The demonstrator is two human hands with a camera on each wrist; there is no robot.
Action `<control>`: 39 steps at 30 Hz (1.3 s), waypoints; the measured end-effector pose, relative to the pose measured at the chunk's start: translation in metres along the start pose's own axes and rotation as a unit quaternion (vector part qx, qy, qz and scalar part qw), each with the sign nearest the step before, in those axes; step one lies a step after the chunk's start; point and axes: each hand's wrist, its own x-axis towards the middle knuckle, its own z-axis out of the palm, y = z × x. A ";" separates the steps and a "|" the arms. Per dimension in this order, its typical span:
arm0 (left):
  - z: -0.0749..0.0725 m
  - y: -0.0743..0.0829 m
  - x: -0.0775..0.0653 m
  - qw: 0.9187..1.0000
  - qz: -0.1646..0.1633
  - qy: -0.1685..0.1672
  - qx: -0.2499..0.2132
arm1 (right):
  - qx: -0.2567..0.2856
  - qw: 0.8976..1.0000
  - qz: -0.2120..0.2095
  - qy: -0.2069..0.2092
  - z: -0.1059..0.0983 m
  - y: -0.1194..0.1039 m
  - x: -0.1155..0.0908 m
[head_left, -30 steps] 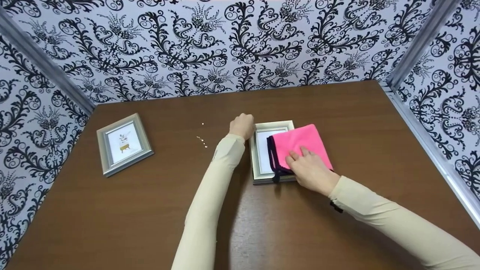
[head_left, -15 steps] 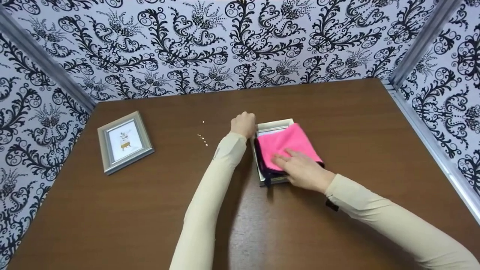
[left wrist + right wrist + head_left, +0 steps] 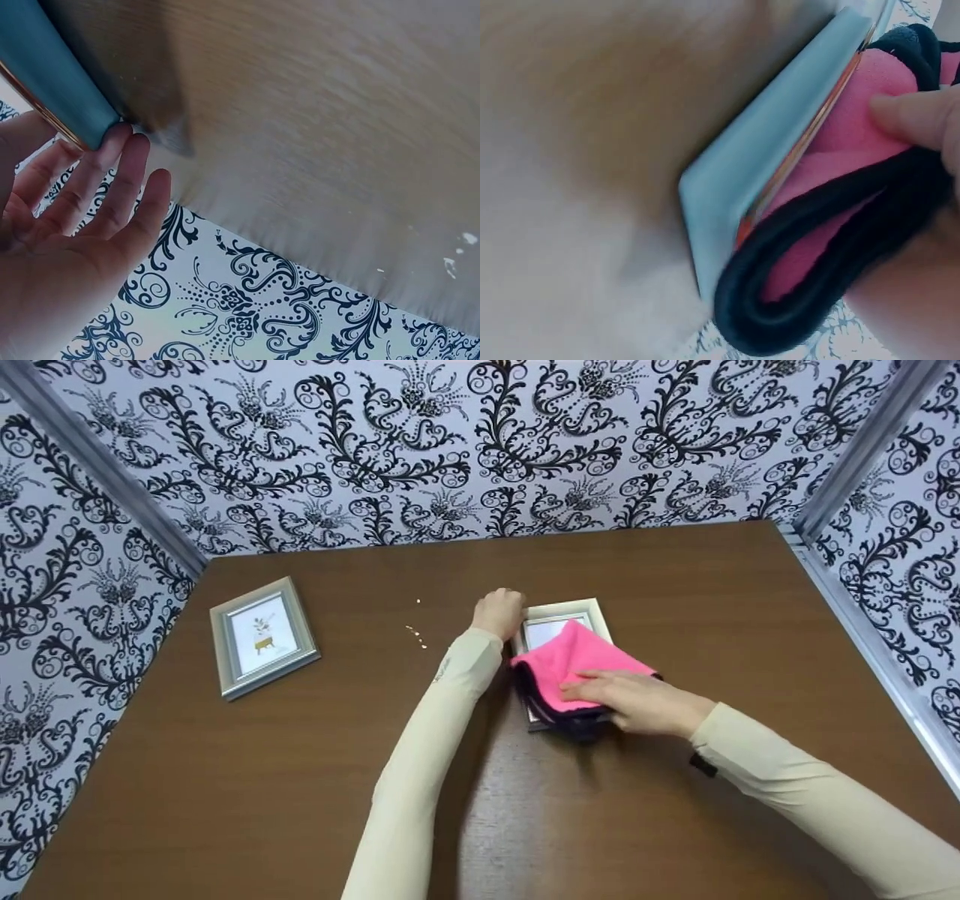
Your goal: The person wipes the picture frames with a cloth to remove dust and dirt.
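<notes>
A pale silver picture frame (image 3: 559, 610) lies on the brown table, partly covered by a folded pink cloth (image 3: 559, 660) with dark edging. At the frame's far left corner, my left hand (image 3: 499, 613) grips it. Fingertips hold the frame's corner (image 3: 56, 75) in the left wrist view, where the thumb is mostly hidden. My right hand (image 3: 645, 701) holds the cloth against the near right part of the frame. The right wrist view has the thumb (image 3: 915, 118) pressing into the pink fabric, and a thick dark-edged fold (image 3: 742, 300) hanging over the frame's side (image 3: 765, 142).
A second picture frame (image 3: 264, 637), with a plant picture, lies at the far left of the brown table (image 3: 300, 780). Several small pale specks (image 3: 416, 634) are on the tabletop left of my left hand. Patterned walls (image 3: 420, 457) stand behind and at both sides.
My right hand slid the cloth left across the frame, then back toward the near right, uncovering the frame's far part. The cloth is more bunched. My left hand stays at the corner.
</notes>
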 end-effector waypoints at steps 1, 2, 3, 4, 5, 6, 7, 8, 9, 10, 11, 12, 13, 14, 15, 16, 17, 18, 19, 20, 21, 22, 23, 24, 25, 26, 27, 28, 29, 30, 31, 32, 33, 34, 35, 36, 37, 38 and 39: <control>0.001 0.000 0.000 1.000 0.001 0.001 0.000 | -0.026 1.000 0.006 0.003 -0.001 0.001 -0.004; 0.002 0.001 0.001 1.000 0.002 0.001 -0.001 | -0.055 0.998 0.016 0.006 -0.002 0.001 -0.008; 0.003 0.002 0.001 1.000 0.003 0.002 0.000 | -0.088 0.996 0.025 0.011 -0.002 0.001 -0.011; 0.003 0.003 0.001 1.000 0.003 0.002 0.002 | -0.119 0.992 0.036 0.016 -0.002 0.000 -0.015; 0.004 0.003 0.001 1.000 0.001 0.001 0.003 | -0.150 0.987 0.048 0.021 -0.002 -0.001 -0.018; 0.004 0.004 0.001 1.000 -0.001 -0.001 0.004 | -0.180 0.982 0.060 0.028 -0.002 -0.004 -0.021; 0.004 0.005 0.001 1.000 -0.002 -0.001 0.005 | -0.206 0.975 0.071 0.035 -0.002 -0.007 -0.023; 0.003 0.006 0.001 1.000 -0.003 -0.004 0.008 | -0.227 0.970 0.082 0.043 -0.001 -0.011 -0.024; 0.003 0.007 0.000 1.000 -0.004 -0.006 0.012 | -0.245 0.964 0.090 0.052 0.000 -0.015 -0.025; 0.002 0.008 0.000 1.000 -0.005 -0.009 0.016 | -0.260 0.959 0.098 0.060 0.002 -0.019 -0.025; 0.002 0.009 0.000 1.000 -0.005 -0.010 0.019 | -0.271 0.954 0.104 0.067 0.004 -0.023 -0.025; 0.001 0.009 0.000 1.000 -0.004 -0.009 0.024 | -0.280 0.951 0.106 0.078 0.006 -0.028 -0.024; 0.001 0.010 0.000 1.000 -0.003 -0.009 0.027 | -0.283 0.949 0.108 0.088 0.007 -0.032 -0.023; 0.000 0.010 0.000 0.999 -0.002 -0.010 0.031 | -0.281 0.949 0.108 0.096 0.009 -0.035 -0.021; 0.000 0.009 0.000 0.999 -0.002 -0.008 0.033 | -0.276 0.949 0.107 0.104 0.010 -0.037 -0.019; 0.000 0.009 0.000 0.999 -0.002 -0.006 0.034 | -0.267 0.951 0.105 0.112 0.012 -0.039 -0.017; 0.000 0.009 0.000 0.999 -0.003 -0.005 0.034 | -0.255 0.954 0.102 0.118 0.013 -0.040 -0.014; 0.000 0.009 0.000 0.999 -0.004 -0.003 0.033 | -0.242 0.958 0.098 0.121 0.014 -0.041 -0.011; 0.000 0.008 0.000 0.999 -0.005 -0.005 0.033 | -0.227 0.962 0.092 0.118 0.014 -0.040 -0.009; 0.000 0.008 0.001 0.999 -0.004 -0.005 0.032 | -0.212 0.967 0.086 0.113 0.015 -0.039 -0.006; 0.000 0.007 0.001 0.999 -0.003 -0.006 0.031 | -0.195 0.972 0.079 0.105 0.015 -0.037 -0.004; 0.000 0.007 0.001 0.999 -0.001 -0.008 0.031 | -0.175 0.977 0.072 0.096 0.016 -0.035 -0.002; 0.000 0.006 0.002 0.999 0.000 -0.008 0.031 | -0.157 0.982 0.064 0.086 0.016 -0.033 0.000; 0.001 0.006 0.002 0.999 0.002 -0.009 0.031 | -0.139 0.986 0.056 0.077 0.016 -0.031 0.002; 0.001 0.005 0.003 0.999 0.004 -0.010 0.032 | -0.119 0.989 0.049 0.070 0.016 -0.028 0.003; 0.001 0.005 0.003 0.999 0.004 -0.009 0.031 | -0.100 0.992 0.042 0.064 0.016 -0.026 0.005; 0.001 0.005 0.003 0.999 0.004 -0.008 0.031 | -0.075 0.995 0.036 0.057 0.015 -0.024 0.006; 0.001 0.004 0.003 0.999 0.005 -0.006 0.031 | -0.053 0.997 0.029 0.051 0.015 -0.022 0.006; 0.001 0.004 0.003 0.999 0.006 -0.004 0.031 | -0.032 0.998 0.022 0.045 0.015 -0.021 0.007; 0.001 0.004 0.003 0.999 0.007 -0.004 0.032 | -0.012 0.999 0.015 0.040 0.015 -0.020 0.006; 0.001 0.004 0.003 0.999 0.009 -0.003 0.033 | 0.007 0.999 0.008 0.035 0.015 -0.019 0.005; 0.001 0.004 0.002 0.999 0.010 -0.003 0.033 | 0.024 0.999 -0.001 0.031 0.016 -0.018 0.004; 0.001 0.004 0.002 0.999 0.012 -0.002 0.034 | 0.037 0.999 -0.010 0.027 0.016 -0.016 0.003; 0.001 0.004 0.002 0.999 0.013 -0.002 0.034 | 0.044 0.999 -0.019 0.025 0.016 -0.015 0.002; 0.001 0.005 0.002 0.999 0.014 -0.001 0.034 | 0.048 0.998 -0.027 0.024 0.015 -0.014 0.000; 0.001 0.005 0.002 0.999 0.014 -0.001 0.032 | 0.051 0.998 -0.036 0.025 0.015 -0.013 -0.002; 0.001 0.005 0.002 0.999 0.012 -0.001 0.032 | 0.052 0.997 -0.046 0.028 0.014 -0.012 -0.004; 0.001 0.006 0.002 0.999 0.010 -0.002 0.033 | 0.052 0.997 -0.054 0.029 0.014 -0.011 -0.005; 0.001 0.006 0.002 0.999 0.006 -0.003 0.034 | 0.049 0.996 -0.062 0.032 0.013 -0.010 -0.007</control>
